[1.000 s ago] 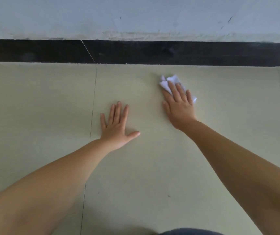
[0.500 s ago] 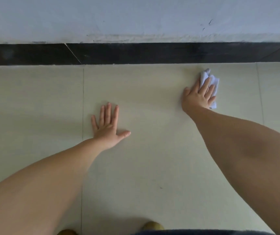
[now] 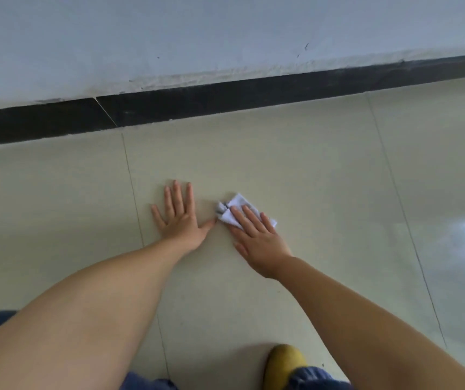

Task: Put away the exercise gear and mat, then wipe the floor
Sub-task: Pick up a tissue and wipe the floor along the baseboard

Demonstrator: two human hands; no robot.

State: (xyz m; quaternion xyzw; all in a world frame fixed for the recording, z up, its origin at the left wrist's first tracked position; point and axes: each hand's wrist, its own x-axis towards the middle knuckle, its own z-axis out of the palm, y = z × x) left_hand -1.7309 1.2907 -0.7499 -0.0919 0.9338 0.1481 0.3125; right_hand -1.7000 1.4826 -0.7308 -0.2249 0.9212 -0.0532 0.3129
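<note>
Since half a second ago the right hand [image 3: 256, 237] has swept the white cloth [image 3: 235, 211] back across the floor [image 3: 324, 170] from far out on the right, near the black skirting [image 3: 225, 101], to a spot just beside the left hand [image 3: 180, 218]; the view has also tilted, so the skirting now slants up toward the right. The cloth lies crumpled on the pale tile, partly under the right hand, with its long axis running from the near-right to the far-left. Its bunched, grey-smudged end points toward the left hand's thumb and sits very near the thumb tip; whether they touch cannot be told. The right hand's fingers [image 3: 249, 219] are straight and held together, pressing flat on the cloth rather than curling around it, and they point toward the far-left. The left hand rests palm-down on the bare tile, fingers spread and straight toward the wall [image 3: 197, 32], thumb out to the right, holding nothing. A grout line runs just left of the left hand. At the bottom edge a yellow shoe [image 3: 283, 361] and blue denim trouser legs show between the forearms. A bright reflection lies on the glossy tile at the far right.
</note>
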